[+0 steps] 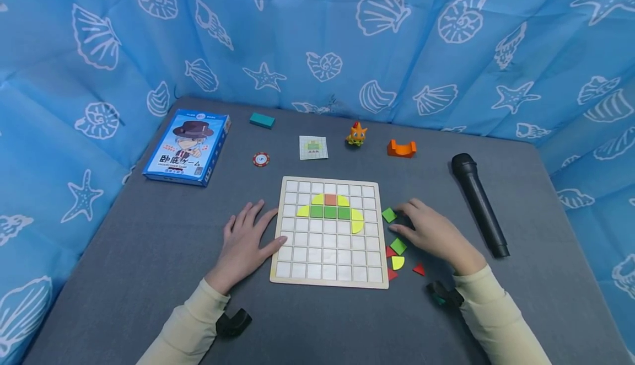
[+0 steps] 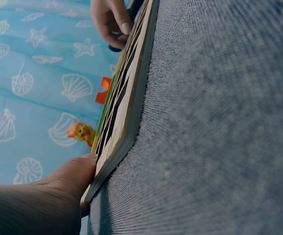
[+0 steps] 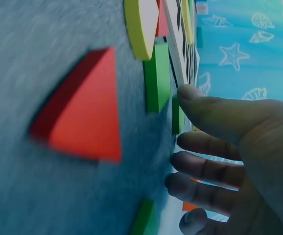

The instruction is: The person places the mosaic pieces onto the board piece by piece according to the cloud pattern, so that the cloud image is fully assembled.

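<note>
A wooden grid board (image 1: 329, 257) lies in the middle of the table. On its upper half sit a row of green squares (image 1: 329, 212), an orange-red square (image 1: 329, 199) and several yellow quarter-round pieces (image 1: 356, 227). My left hand (image 1: 244, 243) rests at the board's left side, fingers spread, thumb over the rim. At the right side my right hand (image 1: 435, 232) hovers with loosely bent fingers beside a loose green square (image 1: 389, 215); nothing shows between its fingertips. Below lie another green square (image 1: 398, 246), a yellow quarter-round (image 1: 398, 262) and red triangles (image 3: 87, 110).
Behind the board are a small pattern card (image 1: 313, 148), a poker chip (image 1: 261, 159), a teal block (image 1: 262, 121), an orange toy figure (image 1: 356, 134) and an orange cradle-shaped piece (image 1: 402, 149). A blue game box (image 1: 187, 147) stands left, a black microphone (image 1: 479, 205) right.
</note>
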Demonstrator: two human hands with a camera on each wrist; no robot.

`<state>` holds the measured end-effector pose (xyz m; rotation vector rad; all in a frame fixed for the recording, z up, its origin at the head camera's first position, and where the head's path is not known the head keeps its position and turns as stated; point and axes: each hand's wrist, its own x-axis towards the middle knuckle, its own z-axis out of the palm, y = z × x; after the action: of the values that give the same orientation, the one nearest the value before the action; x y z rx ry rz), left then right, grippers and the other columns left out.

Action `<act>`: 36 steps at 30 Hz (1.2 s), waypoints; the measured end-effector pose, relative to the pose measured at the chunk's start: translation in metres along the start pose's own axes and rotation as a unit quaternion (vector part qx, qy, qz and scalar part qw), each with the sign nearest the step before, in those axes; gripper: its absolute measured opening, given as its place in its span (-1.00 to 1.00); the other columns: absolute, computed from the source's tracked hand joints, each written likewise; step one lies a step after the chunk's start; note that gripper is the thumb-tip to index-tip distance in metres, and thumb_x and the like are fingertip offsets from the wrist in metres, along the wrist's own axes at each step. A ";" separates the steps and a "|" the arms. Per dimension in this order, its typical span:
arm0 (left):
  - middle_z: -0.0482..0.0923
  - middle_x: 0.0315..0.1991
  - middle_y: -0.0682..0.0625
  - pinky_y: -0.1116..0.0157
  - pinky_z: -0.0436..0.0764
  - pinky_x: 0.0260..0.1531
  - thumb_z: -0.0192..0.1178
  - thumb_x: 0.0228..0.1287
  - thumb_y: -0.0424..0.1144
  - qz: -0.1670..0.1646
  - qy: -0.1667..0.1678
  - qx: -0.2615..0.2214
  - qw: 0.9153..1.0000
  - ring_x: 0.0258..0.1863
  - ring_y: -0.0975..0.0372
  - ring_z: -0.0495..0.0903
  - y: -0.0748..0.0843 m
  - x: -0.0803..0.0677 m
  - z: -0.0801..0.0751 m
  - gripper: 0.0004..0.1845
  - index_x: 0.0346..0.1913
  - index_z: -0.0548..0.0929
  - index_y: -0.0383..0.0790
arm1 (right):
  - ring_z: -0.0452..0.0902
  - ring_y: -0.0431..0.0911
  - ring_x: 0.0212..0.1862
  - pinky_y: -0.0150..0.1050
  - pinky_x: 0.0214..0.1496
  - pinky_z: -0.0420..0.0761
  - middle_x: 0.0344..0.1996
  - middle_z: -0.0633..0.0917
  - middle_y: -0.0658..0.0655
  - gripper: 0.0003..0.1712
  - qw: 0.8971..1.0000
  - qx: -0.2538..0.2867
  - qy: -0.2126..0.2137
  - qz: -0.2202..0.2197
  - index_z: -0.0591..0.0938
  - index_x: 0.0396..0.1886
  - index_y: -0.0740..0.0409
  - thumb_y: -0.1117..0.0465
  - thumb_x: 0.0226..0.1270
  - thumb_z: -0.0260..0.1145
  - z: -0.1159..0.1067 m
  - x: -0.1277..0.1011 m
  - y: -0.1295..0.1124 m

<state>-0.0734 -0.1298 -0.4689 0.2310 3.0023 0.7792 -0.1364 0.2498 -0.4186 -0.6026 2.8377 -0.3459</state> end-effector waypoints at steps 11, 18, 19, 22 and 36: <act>0.07 0.48 -0.16 -0.25 -0.09 0.28 0.18 0.23 0.21 0.001 -0.002 -0.002 1.000 0.48 -0.08 -0.07 -0.001 0.001 0.000 -0.28 0.40 0.34 0.00 | 0.46 -0.11 -0.26 -0.13 -0.22 0.57 -0.13 0.57 0.15 -0.61 0.999 -0.024 0.025 -0.018 0.57 0.02 0.23 0.12 0.28 0.34 0.007 0.010 -0.002; 0.05 0.49 -0.15 -0.25 -0.09 0.28 0.18 0.23 0.21 0.000 -0.004 -0.005 1.000 0.49 -0.07 -0.08 -0.002 0.000 0.000 -0.27 0.41 0.33 0.01 | 0.45 -0.10 -0.28 -0.17 -0.27 0.54 -0.12 0.55 0.17 -0.61 0.999 -0.027 0.033 -0.030 0.55 0.08 0.26 0.22 0.28 0.32 0.007 0.009 -0.002; 0.05 0.49 -0.15 -0.25 -0.09 0.28 0.18 0.23 0.21 0.000 -0.004 -0.005 1.000 0.48 -0.07 -0.08 -0.002 0.000 0.000 -0.27 0.40 0.33 0.01 | 0.45 -0.10 -0.27 -0.16 -0.26 0.55 -0.11 0.55 0.17 -0.60 0.999 -0.027 0.034 -0.032 0.55 0.08 0.26 0.22 0.29 0.32 0.007 0.009 -0.003; 0.06 0.49 -0.15 -0.25 -0.09 0.28 0.19 0.23 0.20 0.001 -0.003 -0.007 1.000 0.48 -0.07 -0.07 -0.001 0.000 -0.001 -0.27 0.40 0.33 0.00 | 0.47 -0.08 -0.23 -0.13 -0.20 0.58 -0.11 0.56 0.17 -0.61 0.998 -0.030 0.036 -0.036 0.55 0.08 0.27 0.24 0.29 0.32 0.006 0.009 -0.003; 0.08 0.48 -0.15 -0.25 -0.09 0.28 0.19 0.22 0.21 0.006 0.006 -0.010 1.000 0.48 -0.07 -0.06 -0.001 -0.001 0.000 -0.27 0.39 0.35 0.00 | 0.52 -0.03 -0.16 -0.07 -0.13 0.60 -0.10 0.56 0.20 -0.64 0.997 -0.042 0.052 -0.039 0.54 0.05 0.30 0.28 0.29 0.31 0.006 0.008 -0.002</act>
<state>-0.0726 -0.1313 -0.4694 0.2454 3.0049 0.8150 -0.1408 0.2434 -0.4247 -0.7344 2.9470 -0.2812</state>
